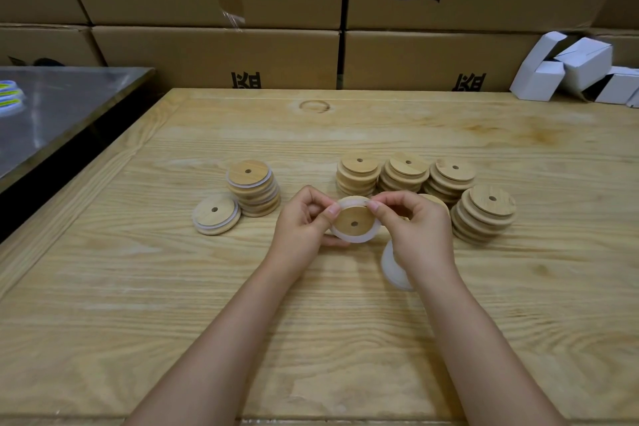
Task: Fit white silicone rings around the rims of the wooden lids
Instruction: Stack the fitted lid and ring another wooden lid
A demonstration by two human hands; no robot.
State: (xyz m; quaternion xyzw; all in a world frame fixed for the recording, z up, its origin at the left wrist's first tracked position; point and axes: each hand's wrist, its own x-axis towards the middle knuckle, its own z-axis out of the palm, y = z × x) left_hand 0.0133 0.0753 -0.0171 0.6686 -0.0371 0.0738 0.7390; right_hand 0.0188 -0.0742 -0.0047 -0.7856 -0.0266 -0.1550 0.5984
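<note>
Around the work: to the L, a stack of ringed lids (pixel 254 187) w/ a single ringed lid (pixel 215 215) lying flat just beside it on the near side. To the R and behind, four stacks of bare lids (pixel 449 178) in a loose arc, close together. One more bare lid (pixel 432 200) is mostly hidden behind the R hand. A pile of spare rings (pixel 390 270) lies on the table, partly covered by the R wrist.

Surface: pale wood-grain table (pixel 311 339), faint round mark near the far edge. Steel-topped bench (pixel 62 107) to the L. Back of the room is stacked cardboard boxes (pixel 214 55) w/ black print; small white cartons (pixel 570 69) heaped far R.

Wooden lid (pixel 354 220) is held above the table, centre, btwn both hands, in front of the bare stacks. It's a round disc, so no long axis; flat face w/ centre hole tips toward the camera, far edge higher than near. White silicone ring (pixel 352 239) shows round the near and side rim and along the far edge; can't tell if it's seated there. L hand (pixel 304 223) and R hand (pixel 420 228) each pinch the ring at the far edge, thumb and forefinger clamped on it, other fingers curled under the lid
</note>
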